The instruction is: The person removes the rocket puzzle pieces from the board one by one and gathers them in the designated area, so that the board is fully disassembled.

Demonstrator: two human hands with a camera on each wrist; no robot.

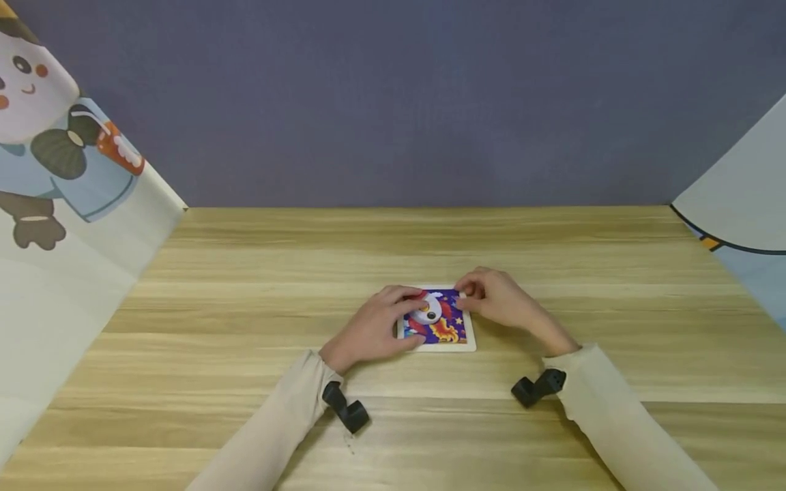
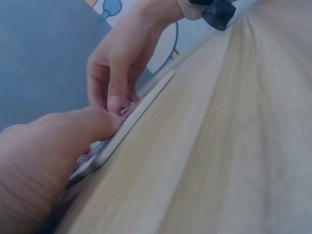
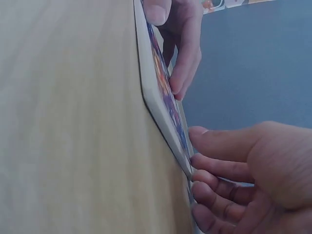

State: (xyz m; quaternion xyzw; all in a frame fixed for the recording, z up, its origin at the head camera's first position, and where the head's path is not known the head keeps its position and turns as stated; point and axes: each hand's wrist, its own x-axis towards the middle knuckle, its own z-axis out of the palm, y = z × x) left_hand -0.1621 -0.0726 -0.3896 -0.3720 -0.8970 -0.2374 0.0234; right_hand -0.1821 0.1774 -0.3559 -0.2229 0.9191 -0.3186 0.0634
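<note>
A small square picture board [image 1: 443,329] with a white rim and a purple, cartoon-printed face lies flat on the wooden table. My left hand [image 1: 376,326] rests across its left side, fingers and thumb lightly bent on the picture and hiding part of it. At the far right corner, my right hand [image 1: 499,300] pinches the board's edge with thumb and curled fingers. In the right wrist view, the right fingertips [image 3: 201,181] line up along the edge of the white rim [image 3: 155,97]. From the left wrist, the left thumb [image 2: 105,122] shows over the near edge.
The wooden table [image 1: 295,259] runs back to a dark blue-grey wall panel [image 1: 424,102]. A white panel with a cartoon figure [image 1: 61,129] borders the left side, and another printed panel [image 1: 743,184] the right. Black wrist cameras sit on both sleeves.
</note>
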